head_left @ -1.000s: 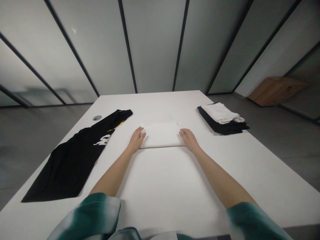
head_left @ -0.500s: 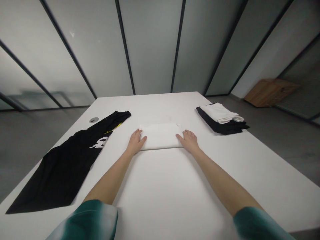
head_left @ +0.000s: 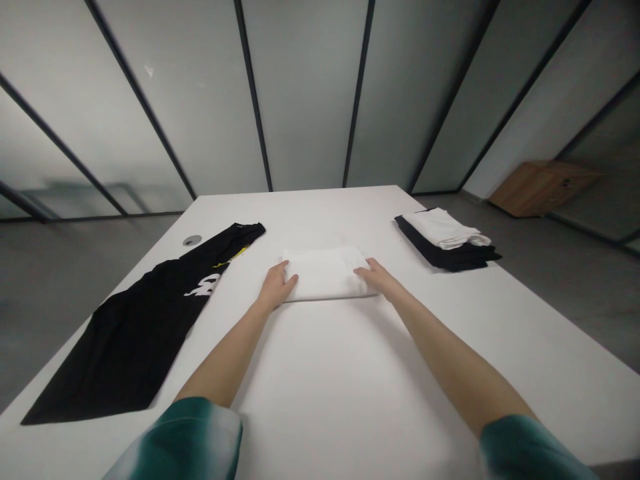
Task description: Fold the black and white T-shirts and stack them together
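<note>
A folded white cloth (head_left: 327,275) lies flat in the middle of the white table, its straight near edge facing me. At its left edge my left hand (head_left: 278,283) grips the cloth, thumb on top and fingers at the side. My right hand (head_left: 377,275) has the right edge between thumb and fingers; the fingertips under the cloth are hidden.
On the left of the white table (head_left: 320,380) a black shirt (head_left: 135,333) with white and yellow print lies spread out, near a round grey disc (head_left: 192,240). A folded white garment (head_left: 445,228) rests on black folded cloth (head_left: 463,259) at the right. A wooden box (head_left: 543,189) stands beyond.
My right hand's fingers have closed in on the right edge of the white cloth, and its thumb and fingers look nearer each other. The whole view has shifted slightly.
</note>
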Available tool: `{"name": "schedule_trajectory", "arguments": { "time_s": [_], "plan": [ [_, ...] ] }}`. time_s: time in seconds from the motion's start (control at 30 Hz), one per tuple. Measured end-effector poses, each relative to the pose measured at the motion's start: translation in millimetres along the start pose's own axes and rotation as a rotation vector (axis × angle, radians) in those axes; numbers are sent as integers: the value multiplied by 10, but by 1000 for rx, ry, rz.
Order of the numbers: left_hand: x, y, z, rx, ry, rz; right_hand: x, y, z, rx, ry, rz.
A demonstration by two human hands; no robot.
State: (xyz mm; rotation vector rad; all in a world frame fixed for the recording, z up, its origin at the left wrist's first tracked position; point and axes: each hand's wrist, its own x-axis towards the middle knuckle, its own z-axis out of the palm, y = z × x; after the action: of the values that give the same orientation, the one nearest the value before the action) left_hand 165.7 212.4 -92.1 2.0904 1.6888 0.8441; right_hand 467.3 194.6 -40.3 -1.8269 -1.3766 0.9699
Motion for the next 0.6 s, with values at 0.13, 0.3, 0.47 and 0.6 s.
{"name": "schedule_trajectory", "arguments": {
  "time_s": [0.13,0.3,0.47,0.6],
  "plan": [
    [6,-6,11,-7,17,0,109,-113,-53,331,-36,141],
    [11,11,-11,-40,34,-14,170,-145,-27,651,-196,285],
    [17,49,-50,-104,36,-67,101,-113,-6,548,-359,300],
    [19,29,-49,-180,85,-51,-113,-124,-123,522,-403,215]
  ]
}}
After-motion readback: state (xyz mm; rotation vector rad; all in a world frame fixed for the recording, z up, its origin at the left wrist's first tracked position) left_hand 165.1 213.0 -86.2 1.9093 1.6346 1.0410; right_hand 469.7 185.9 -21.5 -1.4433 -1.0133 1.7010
